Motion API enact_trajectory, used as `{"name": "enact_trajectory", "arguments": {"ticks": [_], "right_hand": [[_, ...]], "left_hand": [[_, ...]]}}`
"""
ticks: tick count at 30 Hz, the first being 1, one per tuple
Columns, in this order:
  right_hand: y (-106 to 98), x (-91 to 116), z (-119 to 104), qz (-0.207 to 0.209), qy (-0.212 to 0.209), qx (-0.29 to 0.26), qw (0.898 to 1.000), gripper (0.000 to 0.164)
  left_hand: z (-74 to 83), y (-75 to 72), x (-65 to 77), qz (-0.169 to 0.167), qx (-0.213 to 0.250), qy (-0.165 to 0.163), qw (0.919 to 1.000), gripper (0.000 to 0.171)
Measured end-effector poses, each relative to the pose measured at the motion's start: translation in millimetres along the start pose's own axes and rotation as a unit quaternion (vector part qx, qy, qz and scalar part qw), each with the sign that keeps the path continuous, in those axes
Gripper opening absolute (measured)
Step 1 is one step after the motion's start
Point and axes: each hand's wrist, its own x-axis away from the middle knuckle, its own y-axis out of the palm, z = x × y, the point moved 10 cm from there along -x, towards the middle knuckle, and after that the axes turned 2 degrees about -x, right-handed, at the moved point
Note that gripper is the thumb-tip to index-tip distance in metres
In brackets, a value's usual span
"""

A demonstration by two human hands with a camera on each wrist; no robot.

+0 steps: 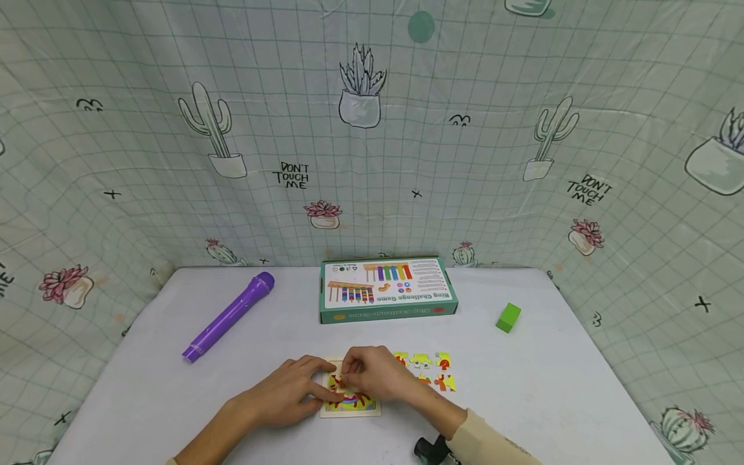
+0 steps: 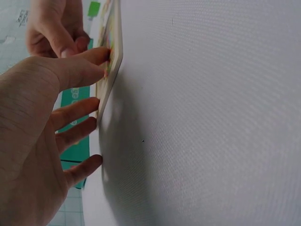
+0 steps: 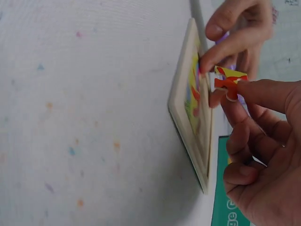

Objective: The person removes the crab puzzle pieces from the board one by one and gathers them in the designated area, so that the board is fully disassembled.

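Note:
A small puzzle board [image 1: 351, 414] with a pale wooden frame lies near the front of the table, its lower part filled with a colourful picture. My left hand [image 1: 285, 394] rests on its left side with fingers spread and fairly straight, index and thumb touching the board. Above the board, my right hand [image 1: 378, 374] pinches a red, orange and yellow puzzle piece [image 3: 229, 84] between thumb and index finger. In the right wrist view the piece is tilted and held apart from the board. Several loose puzzle pieces [image 1: 444, 382] lie just right of the board, partly behind the right hand.
A green and white game box [image 1: 388, 290] lies at the back middle. A purple microphone-shaped tube [image 1: 229, 316] lies slantwise at the left. At the right is a green block [image 1: 508, 318]. A black object [image 1: 430, 450] sits at the front edge by the right sleeve.

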Motion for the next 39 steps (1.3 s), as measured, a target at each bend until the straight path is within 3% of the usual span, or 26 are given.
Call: {"name": "enact_trajectory", "arguments": {"ticks": [11,19,30,39], "right_hand": [[-40,15,15,0.036,0.010,-0.003,0.999,0.007],[-62,28,38,0.026,0.042,-0.006,0.999,0.006],[-64,43,65,-0.027,0.094,0.004,0.995,0.007],[-63,47,71,-0.028,0.093,0.001,0.995,0.008]], "left_hand": [[0.6,-1.3,-1.3,-0.007,0.006,-0.006,0.9999,0.039],[0.9,-2.2,-1.4,-0.004,0.002,-0.004,1.0000,0.038],[1.0,-2.2,-0.5,-0.005,0.010,-0.005,0.9999,0.036],[1.2,-1.0,-0.5,-0.007,0.017,-0.004,0.9998,0.036]]}}
